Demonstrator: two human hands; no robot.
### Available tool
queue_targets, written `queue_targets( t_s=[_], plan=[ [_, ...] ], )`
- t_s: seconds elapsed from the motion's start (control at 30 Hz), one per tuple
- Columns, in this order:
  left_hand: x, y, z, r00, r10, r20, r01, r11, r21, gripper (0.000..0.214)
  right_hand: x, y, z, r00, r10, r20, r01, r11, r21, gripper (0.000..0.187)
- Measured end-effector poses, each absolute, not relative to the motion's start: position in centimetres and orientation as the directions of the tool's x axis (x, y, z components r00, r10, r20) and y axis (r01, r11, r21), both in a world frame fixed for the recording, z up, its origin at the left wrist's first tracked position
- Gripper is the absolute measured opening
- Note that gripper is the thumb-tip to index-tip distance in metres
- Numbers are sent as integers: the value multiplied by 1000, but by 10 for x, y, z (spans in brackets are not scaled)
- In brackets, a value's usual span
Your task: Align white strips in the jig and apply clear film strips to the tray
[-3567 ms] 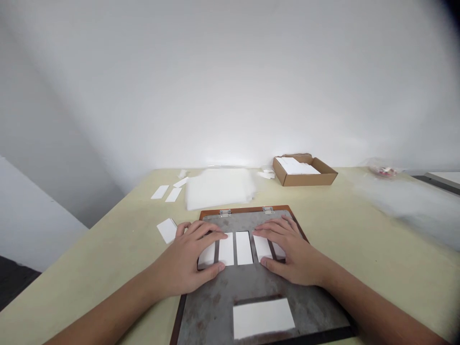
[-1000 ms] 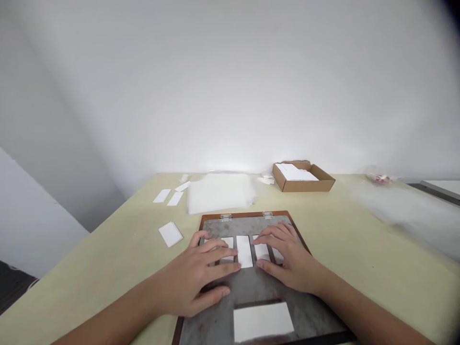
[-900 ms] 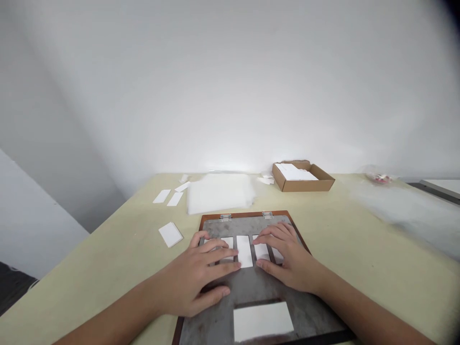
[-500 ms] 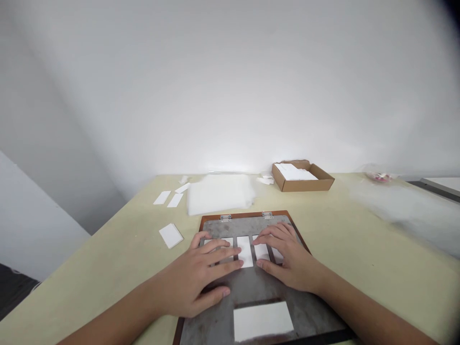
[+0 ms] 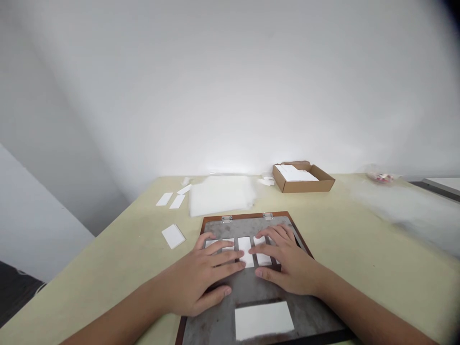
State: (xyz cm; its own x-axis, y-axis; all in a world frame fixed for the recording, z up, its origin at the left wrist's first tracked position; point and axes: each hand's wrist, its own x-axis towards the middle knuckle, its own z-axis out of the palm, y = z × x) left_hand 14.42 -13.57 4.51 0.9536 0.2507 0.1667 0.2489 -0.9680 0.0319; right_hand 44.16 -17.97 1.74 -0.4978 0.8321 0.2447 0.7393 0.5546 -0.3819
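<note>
White cards [image 5: 245,243] are in the spotlight, lying side by side in the row of narrow slots cut across the grey metal plate [image 5: 212,328], and both hands are right on top of them! From the left comes the left hand [image 5: 197,282], its fingers spread wide, two fingertips down on the middle card, the thumb well apart over bare metal. Across from it, the right hand [image 5: 293,268] has its fingers fanned too, gripping nothing, forefinger tip at the right edge of that middle card, thumb just below the neighbouring one; its palm partly hides the far right of the row. Beneath it all lies a brown board [image 5: 247,215], joined to the plate along the far edge by two hinges [image 5: 227,219]. Nearer the camera, look, a wider white rectangle [image 5: 264,321] shows on the plate. Out on the pale worktop [image 5: 345,230], a small stack of cards [image 5: 173,236] sits just beside the board on the left, with loose cards [image 5: 164,199] farther back. Whitish sheets [image 5: 221,195] spread behind the hinges, and a cardboard box [image 5: 305,187] with white paper [image 5: 296,172] inside stands near the wall [image 5: 230,86], slightly right of centre.
</note>
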Motion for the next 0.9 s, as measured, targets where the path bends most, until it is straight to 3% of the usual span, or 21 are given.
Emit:
queue_targets(
  t_s=[0.17,0.3,0.43,0.5,0.6,0.7,0.8,0.9],
  plan=[
    [146,-138,45,946,250,205,247,-968,40,58,439,-181,16,-504,830,239,751,558,-353,38],
    [146,-138,44,937,245,249,238,-969,57,56,445,-180,12,-452,823,345,749,560,-354,45],
    [139,-131,41,900,273,339,257,-962,92,51,474,-160,6,-161,835,527,730,460,-506,28],
    [135,-125,39,847,287,447,272,-957,100,43,496,-145,1,30,832,554,719,367,-591,35],
    [129,-115,36,787,295,542,292,-952,93,33,526,-128,-9,279,806,522,661,233,-713,56],
    [123,-111,31,758,312,573,307,-946,110,29,538,-126,-22,441,793,421,571,114,-813,60],
    [119,-111,24,753,346,559,316,-936,154,29,535,-137,-31,469,816,338,544,35,-838,48],
    [118,-114,19,762,400,509,344,-916,206,29,530,-149,-32,357,888,291,583,31,-812,39]
  ],
)
